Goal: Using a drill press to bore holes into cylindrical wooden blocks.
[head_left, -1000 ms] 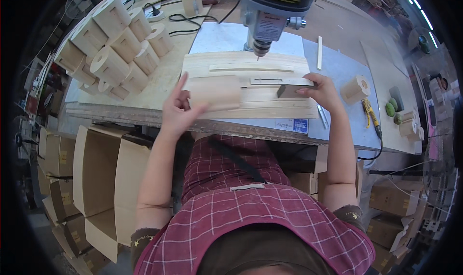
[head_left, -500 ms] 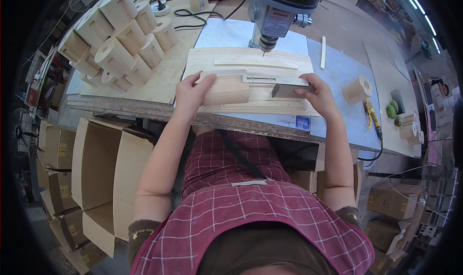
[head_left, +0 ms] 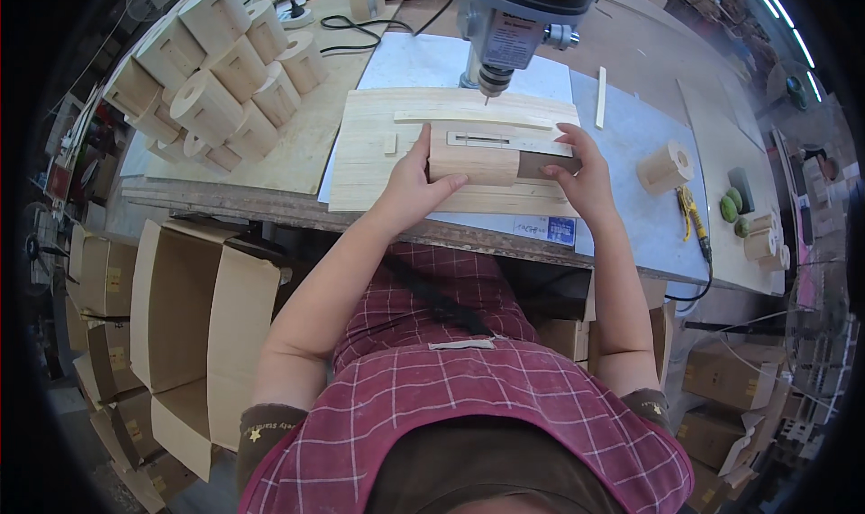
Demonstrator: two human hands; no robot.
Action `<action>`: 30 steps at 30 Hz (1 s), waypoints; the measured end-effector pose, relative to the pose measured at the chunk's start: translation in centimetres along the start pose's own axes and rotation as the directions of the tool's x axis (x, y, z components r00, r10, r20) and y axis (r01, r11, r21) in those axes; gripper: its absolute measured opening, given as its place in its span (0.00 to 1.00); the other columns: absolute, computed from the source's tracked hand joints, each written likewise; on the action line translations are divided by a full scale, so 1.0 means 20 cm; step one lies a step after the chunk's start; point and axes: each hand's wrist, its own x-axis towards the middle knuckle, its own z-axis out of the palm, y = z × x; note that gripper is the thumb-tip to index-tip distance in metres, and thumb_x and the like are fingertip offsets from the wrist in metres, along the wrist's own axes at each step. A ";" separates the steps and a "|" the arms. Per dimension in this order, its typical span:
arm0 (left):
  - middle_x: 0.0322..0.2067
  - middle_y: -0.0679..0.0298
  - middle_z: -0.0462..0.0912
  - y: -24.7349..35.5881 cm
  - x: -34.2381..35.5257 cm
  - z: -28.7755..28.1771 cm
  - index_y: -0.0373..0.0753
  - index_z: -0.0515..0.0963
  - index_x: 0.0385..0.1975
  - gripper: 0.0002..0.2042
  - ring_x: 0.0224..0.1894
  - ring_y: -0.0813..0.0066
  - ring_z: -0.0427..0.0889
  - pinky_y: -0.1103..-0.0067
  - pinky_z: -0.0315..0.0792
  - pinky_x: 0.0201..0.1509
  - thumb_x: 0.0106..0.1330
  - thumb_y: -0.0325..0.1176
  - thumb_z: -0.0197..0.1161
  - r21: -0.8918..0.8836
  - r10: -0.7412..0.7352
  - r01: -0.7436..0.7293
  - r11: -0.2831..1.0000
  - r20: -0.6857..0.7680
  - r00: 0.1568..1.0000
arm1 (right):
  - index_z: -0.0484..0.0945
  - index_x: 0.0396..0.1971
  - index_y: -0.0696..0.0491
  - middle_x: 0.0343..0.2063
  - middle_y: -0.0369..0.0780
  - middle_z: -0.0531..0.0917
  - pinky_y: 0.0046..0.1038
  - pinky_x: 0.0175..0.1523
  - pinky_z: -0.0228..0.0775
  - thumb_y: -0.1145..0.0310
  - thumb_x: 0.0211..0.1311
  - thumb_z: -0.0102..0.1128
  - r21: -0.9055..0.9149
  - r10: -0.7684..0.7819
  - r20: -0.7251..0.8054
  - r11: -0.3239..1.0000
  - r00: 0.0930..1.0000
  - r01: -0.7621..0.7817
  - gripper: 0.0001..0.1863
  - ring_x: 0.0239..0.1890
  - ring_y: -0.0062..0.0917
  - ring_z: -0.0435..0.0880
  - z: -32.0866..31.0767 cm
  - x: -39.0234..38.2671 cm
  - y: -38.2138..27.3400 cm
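My left hand [head_left: 422,182] is closed around the left end of a pale wooden block [head_left: 473,165] with a rounded side, thumb on the near side. A pale slotted template strip [head_left: 461,139] lies over a recess in the block's top. Against or inside the block's right end sits a dark grey flat piece [head_left: 545,164]; how deep it goes is hidden. My right hand [head_left: 581,179] pinches that piece's right end. Both rest over a pale wooden board [head_left: 365,145] with thin strips on it. Just beyond stands a drill press [head_left: 514,41], its bit above the board.
Hollow wooden cylinders [head_left: 207,109] are stacked at the left. One more cylinder [head_left: 665,167] stands at the right, near a yellow-handled tool [head_left: 692,212] with a cord. Green fruits [head_left: 730,205] lie farther right. An open cardboard box [head_left: 185,316] is below the table.
My left hand has slid the wooden block rightward, under the template strip and onto or against the dark grey piece. My right hand has stayed nearly in place.
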 end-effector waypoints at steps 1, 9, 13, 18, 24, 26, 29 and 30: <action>0.50 0.46 0.68 -0.02 0.02 0.01 0.25 0.47 0.59 0.38 0.50 0.68 0.71 0.81 0.66 0.50 0.54 0.35 0.62 0.024 0.035 -0.034 0.999 -0.041 0.999 | 0.66 0.49 0.51 0.38 0.41 0.74 0.28 0.48 0.67 0.82 0.36 0.66 0.008 0.007 -0.025 1.000 1.000 -0.007 0.34 0.42 0.32 0.73 0.01 0.01 0.00; 0.39 0.45 0.74 -0.06 0.11 0.01 0.31 0.52 0.59 0.37 0.34 0.58 0.76 0.75 0.70 0.39 0.51 0.35 0.64 0.259 0.038 0.031 0.966 -0.257 0.966 | 0.55 0.58 0.47 0.46 0.44 0.70 0.31 0.53 0.65 0.83 0.34 0.67 0.006 0.018 -0.106 1.000 0.994 -0.017 0.46 0.48 0.35 0.70 0.12 0.16 0.03; 0.42 0.45 0.72 -0.12 0.09 0.01 0.31 0.51 0.60 0.35 0.37 0.57 0.75 0.75 0.70 0.40 0.54 0.34 0.61 0.249 0.181 -0.105 0.963 -0.307 0.934 | 0.51 0.60 0.46 0.49 0.45 0.67 0.33 0.55 0.62 0.84 0.35 0.66 -0.015 -0.013 -0.067 1.000 0.998 0.012 0.49 0.52 0.36 0.67 0.14 0.19 0.02; 0.44 0.47 0.71 -0.16 0.09 0.02 0.35 0.48 0.62 0.33 0.35 0.68 0.76 0.79 0.70 0.39 0.58 0.30 0.57 0.314 0.270 -0.171 0.934 -0.306 0.913 | 0.51 0.60 0.48 0.51 0.47 0.64 0.35 0.59 0.57 0.79 0.38 0.65 -0.019 -0.111 0.068 0.994 0.992 0.112 0.45 0.55 0.38 0.63 0.08 0.19 0.02; 0.46 0.46 0.69 -0.16 0.09 0.01 0.34 0.49 0.60 0.34 0.40 0.57 0.74 0.75 0.69 0.42 0.56 0.32 0.59 0.208 0.207 -0.149 0.967 -0.292 0.934 | 0.57 0.57 0.53 0.52 0.46 0.65 0.36 0.57 0.56 0.64 0.49 0.61 -0.386 -0.441 -0.015 0.831 0.897 0.402 0.34 0.55 0.37 0.64 -0.21 0.41 -0.02; 0.45 0.46 0.70 -0.18 0.09 0.00 0.34 0.50 0.60 0.34 0.41 0.57 0.74 0.75 0.69 0.43 0.56 0.31 0.59 0.257 0.271 -0.192 0.947 -0.322 0.907 | 0.60 0.55 0.53 0.50 0.45 0.68 0.33 0.54 0.58 0.60 0.51 0.59 -0.207 -0.336 -0.269 0.935 0.902 0.287 0.32 0.53 0.36 0.67 -0.37 0.58 -0.20; 0.45 0.45 0.70 -0.18 0.11 0.02 0.34 0.50 0.60 0.33 0.43 0.56 0.74 0.75 0.69 0.44 0.56 0.31 0.59 0.269 0.296 -0.216 0.939 -0.311 0.903 | 0.72 0.46 0.54 0.43 0.40 0.75 0.28 0.46 0.64 0.58 0.56 0.52 -0.099 -0.276 -0.372 0.961 0.886 0.258 0.20 0.43 0.27 0.73 -0.53 0.80 -0.41; 0.45 0.45 0.70 -0.19 0.11 0.02 0.34 0.50 0.60 0.33 0.43 0.56 0.74 0.75 0.69 0.44 0.56 0.31 0.59 0.268 0.299 -0.221 0.938 -0.301 0.906 | 0.74 0.42 0.54 0.37 0.41 0.78 0.27 0.42 0.65 0.57 0.57 0.50 -0.139 -0.227 -0.300 0.971 0.927 0.193 0.18 0.39 0.27 0.75 -0.55 0.87 -0.44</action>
